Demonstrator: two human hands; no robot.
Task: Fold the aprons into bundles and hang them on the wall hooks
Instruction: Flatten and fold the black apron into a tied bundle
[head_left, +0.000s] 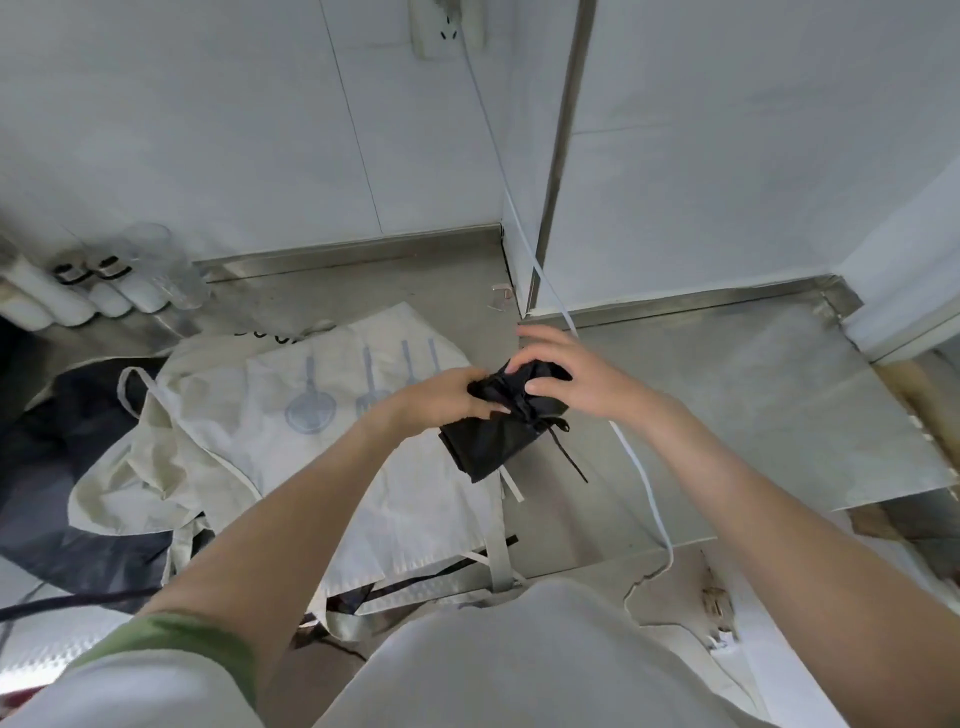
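Black apron bundle (488, 447): folded into a compact dark packet and held in the air above the bench, in front of the person's chest, not resting on anything. Its upper end is bunched and knotted; its lower end hangs as a flat folded slab.
Left grip (447, 397): closed round the bunched upper end of the bundle from the left, fingers curled into the cloth.
Right grip (576, 379): on the same end from the right, thumb and forefinger pinching the black cloth, the other fingers lifted and spread above it.
Tie strings (566, 457): thin black strings trail down from the knot, hanging loose below the right grip.
Bench (727, 405): a stainless steel top that runs into a tiled corner, with a low raised metal edge along the wall.
Cream apron (291, 415): lies spread and rumpled on the bench to the left of the bundle, printed with grey kitchen utensils, its pale straps trailing toward the front edge.
Dark cloth (52, 519): lies at the far left, partly under the cream apron; whether it is another apron I cannot tell.
White bottles (78, 296): a small group stands at the back left of the bench against the wall, with clear cups (166, 270) just beside them.
White cable (644, 478): runs down from a wall socket (441, 26) at the top, across the bench behind the right forearm and over the front edge.
Clothing: a pale garment (519, 649) covers the person's front, and a green sleeve (182, 639) shows on the left upper arm.
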